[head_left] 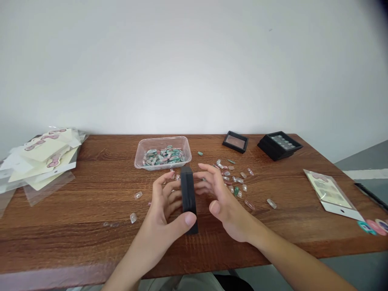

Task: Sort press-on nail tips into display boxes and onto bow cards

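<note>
A flat black box (188, 198) stands on its narrow edge in front of me, just over the table. My left hand (165, 214) grips it from the left, thumb on the near edge and fingers along its side. On the other side my right hand (222, 202) is spread, its fingertips close to or touching the box and its thumb apart. Whatever the box holds is hidden from this angle. Loose press-on nails (238, 180), clear, pink and green, lie scattered behind and beside my hands. Behind the box, a clear plastic tub (139, 155) contains many more of them.
Toward the back right are a black framed case (235, 141) and stacked black boxes (277, 146). A bagged card (330, 193), round stickers (376, 227) and a black pen (371, 196) lie at the right. Cards in clear sleeves (45, 157) pile up at the left.
</note>
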Tool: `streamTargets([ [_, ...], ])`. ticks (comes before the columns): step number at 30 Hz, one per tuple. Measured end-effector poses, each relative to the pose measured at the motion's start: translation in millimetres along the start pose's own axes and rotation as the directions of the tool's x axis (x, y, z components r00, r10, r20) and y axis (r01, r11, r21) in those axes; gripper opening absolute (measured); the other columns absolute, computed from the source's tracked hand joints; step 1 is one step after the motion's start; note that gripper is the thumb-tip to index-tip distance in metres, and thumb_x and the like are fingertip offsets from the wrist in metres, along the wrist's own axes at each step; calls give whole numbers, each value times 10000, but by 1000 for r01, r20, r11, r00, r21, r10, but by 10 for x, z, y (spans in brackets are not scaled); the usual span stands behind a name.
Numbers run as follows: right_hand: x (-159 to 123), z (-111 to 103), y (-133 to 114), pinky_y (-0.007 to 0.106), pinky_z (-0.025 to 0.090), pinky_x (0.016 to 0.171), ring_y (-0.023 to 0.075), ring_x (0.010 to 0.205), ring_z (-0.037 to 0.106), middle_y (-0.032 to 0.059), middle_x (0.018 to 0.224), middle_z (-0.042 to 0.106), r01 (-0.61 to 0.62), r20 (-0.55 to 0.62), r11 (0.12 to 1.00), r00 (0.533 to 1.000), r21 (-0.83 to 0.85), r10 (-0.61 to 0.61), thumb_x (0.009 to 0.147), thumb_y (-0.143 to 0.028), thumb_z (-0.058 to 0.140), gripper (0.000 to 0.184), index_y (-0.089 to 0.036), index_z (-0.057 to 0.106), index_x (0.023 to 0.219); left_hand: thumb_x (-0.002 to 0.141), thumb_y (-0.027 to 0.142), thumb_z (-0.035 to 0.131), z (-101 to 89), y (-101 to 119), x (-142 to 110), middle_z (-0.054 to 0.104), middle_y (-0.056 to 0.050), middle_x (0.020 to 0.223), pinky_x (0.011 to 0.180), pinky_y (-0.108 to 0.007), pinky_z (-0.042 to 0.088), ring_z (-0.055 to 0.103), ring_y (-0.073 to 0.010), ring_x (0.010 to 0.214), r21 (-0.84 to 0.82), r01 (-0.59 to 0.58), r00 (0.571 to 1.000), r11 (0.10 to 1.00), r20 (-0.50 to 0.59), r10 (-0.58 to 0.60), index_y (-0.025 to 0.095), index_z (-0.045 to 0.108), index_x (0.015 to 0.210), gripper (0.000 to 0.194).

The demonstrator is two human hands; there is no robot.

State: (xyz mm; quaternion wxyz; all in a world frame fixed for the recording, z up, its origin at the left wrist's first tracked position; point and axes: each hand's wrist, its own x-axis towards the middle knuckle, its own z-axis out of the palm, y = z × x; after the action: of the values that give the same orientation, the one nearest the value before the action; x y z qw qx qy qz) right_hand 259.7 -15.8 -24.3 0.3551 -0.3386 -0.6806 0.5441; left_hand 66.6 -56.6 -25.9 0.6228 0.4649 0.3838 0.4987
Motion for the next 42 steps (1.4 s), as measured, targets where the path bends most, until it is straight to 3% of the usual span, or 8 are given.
streamTargets([
  [3,6,19,-27,527,348,1172,299,1366,480,153,1494,455,33,41,998,999,58,-35,862,-785,573,903,-290,200,1518,848,472,792,17,-32,-3,480,-110,1469,1112,-500,407,531,-290,1334,5,8,1000,1000,26,-9,353,225,1395,797],
  [8,-1,41,-17,521,467,1069,284,1260,592,161,1495,470,-8,66,994,998,108,1,927,-644,626,794,-317,187,1502,867,412,788,66,-50,-20,463,-114,1478,1078,-481,454,552,-281,1314,-6,44,997,999,69,-44,355,214,1392,779],
  [14,-23,42,69,495,555,931,310,1205,636,186,1494,477,-1,44,998,999,70,-2,946,-627,599,764,-327,182,1511,861,344,802,99,-44,-38,439,-119,1518,1097,-478,455,549,-266,1319,41,54,995,998,79,-57,351,191,1410,821],
  [22,-26,60,99,466,558,899,302,1162,646,181,1444,519,5,29,998,1000,58,-6,958,-590,596,725,-322,180,1489,851,307,812,115,-74,-34,452,-129,1519,1100,-472,474,571,-255,1295,53,38,996,998,79,-42,340,177,1425,857],
  [35,22,99,57,424,533,817,262,963,651,117,1161,578,72,-11,987,997,-142,-74,943,-720,483,662,-274,196,1339,856,135,735,155,-89,-41,540,-78,1388,1083,-435,495,597,-219,1240,168,-22,996,986,85,8,354,176,1426,828],
  [42,37,116,9,431,520,811,259,917,632,82,1064,575,103,-18,976,994,-193,-109,930,-769,442,655,-271,212,1288,839,122,741,139,-46,-28,518,-81,1389,1101,-446,480,597,-216,1236,123,13,994,992,106,-27,350,184,1417,834],
])
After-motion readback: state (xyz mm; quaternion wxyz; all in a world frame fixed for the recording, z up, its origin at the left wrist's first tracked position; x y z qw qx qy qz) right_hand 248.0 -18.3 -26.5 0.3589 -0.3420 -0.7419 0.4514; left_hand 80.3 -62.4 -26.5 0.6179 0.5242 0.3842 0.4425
